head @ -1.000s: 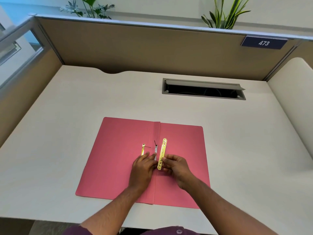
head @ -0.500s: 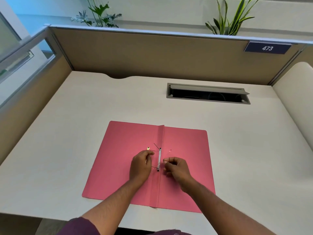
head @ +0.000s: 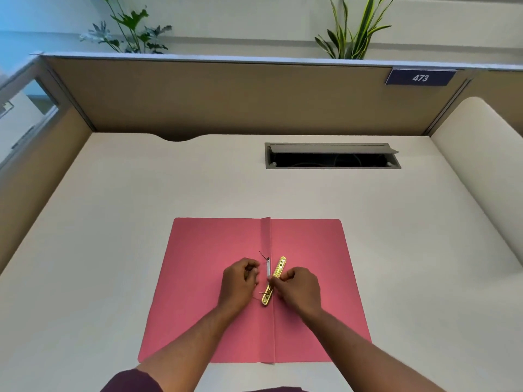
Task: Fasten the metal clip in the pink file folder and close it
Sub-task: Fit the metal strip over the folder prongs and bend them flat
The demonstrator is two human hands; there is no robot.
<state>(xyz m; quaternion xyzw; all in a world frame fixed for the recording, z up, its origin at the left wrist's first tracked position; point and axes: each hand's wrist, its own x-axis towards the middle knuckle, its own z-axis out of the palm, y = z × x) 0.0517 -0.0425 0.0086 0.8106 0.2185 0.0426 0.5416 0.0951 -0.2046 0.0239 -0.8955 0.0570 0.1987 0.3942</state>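
Fastening is under way — the pink file folder (head: pixel 215 278) lies open on the desk (head: pixel 113 222), and the gold metal clip (head: pixel 274 280) is held slantwise across its centre crease, pinched by the right hand (head: pixel 297 290); the left hand (head: pixel 237 281) is curled shut just beside it, its contents not discernible; next — the bar would need seating over the prongs, judged still unfastened

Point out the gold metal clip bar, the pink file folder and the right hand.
Gold metal clip bar (head: pixel 279 267), head view, upper half of the bar.
Pink file folder (head: pixel 311 244), head view, bare right flap.
Right hand (head: pixel 297 290), head view, back of hand.
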